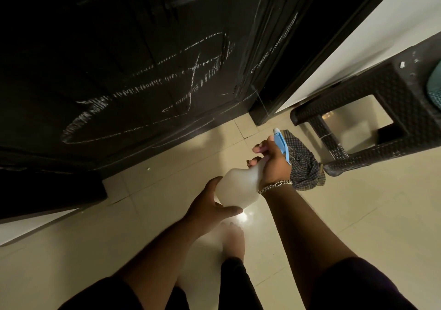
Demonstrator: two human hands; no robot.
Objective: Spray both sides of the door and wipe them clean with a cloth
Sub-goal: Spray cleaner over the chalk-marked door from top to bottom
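Right hand point(272, 160) clamped round the neck of the spray bottle point(238, 188), fingers by the blue trigger head point(281, 142); cloth point(305, 166) hangs from the same hand, I judge to keep it ready for wiping. Left hand point(210, 204) cups the bottle's base, thumb curled under, steadying it. Bottle is translucent white; fill level cannot be told. Door point(143, 71) stands ahead, dark, chalk scribbles point(148, 88) unwiped. Dark stool point(381, 119) to the right, holding a teal item at frame edge.
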